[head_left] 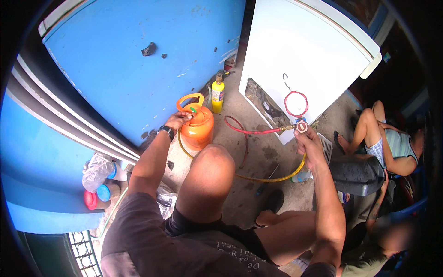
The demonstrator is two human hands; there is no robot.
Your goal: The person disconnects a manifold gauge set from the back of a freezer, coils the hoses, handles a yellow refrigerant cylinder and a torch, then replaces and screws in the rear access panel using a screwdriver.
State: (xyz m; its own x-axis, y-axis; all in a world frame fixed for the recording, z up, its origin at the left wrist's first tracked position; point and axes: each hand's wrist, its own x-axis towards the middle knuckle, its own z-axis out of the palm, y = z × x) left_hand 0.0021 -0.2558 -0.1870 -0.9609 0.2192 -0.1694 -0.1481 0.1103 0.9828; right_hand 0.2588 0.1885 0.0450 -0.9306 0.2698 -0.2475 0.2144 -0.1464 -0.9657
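My left hand [179, 120] is closed at the top of an orange gas cylinder [198, 131], fingers pinched at its valve beside a small green part [193, 110]. The cylinder stands upright with a ring-shaped collar around its top. My right hand [311, 147] grips a gauge manifold just under its reddish knob [302, 127]. Above that knob sits a round, red-rimmed pressure gauge [296, 103] with a hook on top. A red hose [263, 132] leaves the manifold to the left. From near my right hand, a yellow hose [277, 178] curves down and left, passing behind my knee.
A yellow canister [217, 94] stands behind the cylinder. The white fridge [295, 51] has an opening showing a black compressor [272, 111]. Blue panel [138, 60] lies left; lidded containers [104, 192] sit below it. Two people are at right, near a black plastic object [357, 175].
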